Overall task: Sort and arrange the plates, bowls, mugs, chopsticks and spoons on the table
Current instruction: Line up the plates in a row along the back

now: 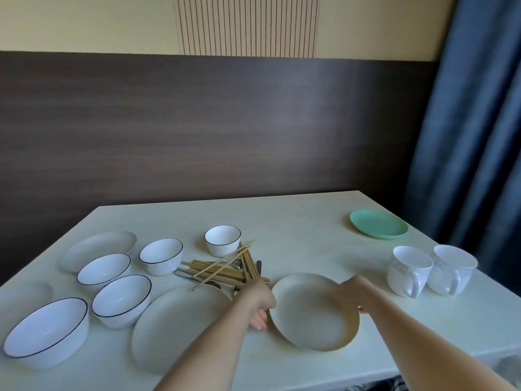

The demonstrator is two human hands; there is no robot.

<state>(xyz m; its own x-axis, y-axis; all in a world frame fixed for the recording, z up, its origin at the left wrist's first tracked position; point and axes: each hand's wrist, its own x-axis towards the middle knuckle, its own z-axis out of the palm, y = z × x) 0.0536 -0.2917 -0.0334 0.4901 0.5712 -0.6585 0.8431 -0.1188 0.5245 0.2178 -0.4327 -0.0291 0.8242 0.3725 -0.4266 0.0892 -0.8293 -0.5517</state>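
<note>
A round cream plate [313, 314] is tilted up off the table near the front, held at both rims. My left hand [260, 301] grips its left edge and my right hand [356, 292] grips its right edge. A second cream plate [174, 325] lies flat just to the left. Behind my left hand is a loose pile of wooden chopsticks [225, 268] with metal spoons [238, 263] mixed in. Several white bowls with dark rims [121, 299] stand at the left. Two white mugs [410, 270] stand at the right.
A green plate [379, 223] lies at the far right of the table [296, 215]. A cream oval plate [98, 248] lies at the far left, and a small ribbed white cup [222, 239] stands behind the chopsticks. A blue curtain [473, 136] hangs at the right.
</note>
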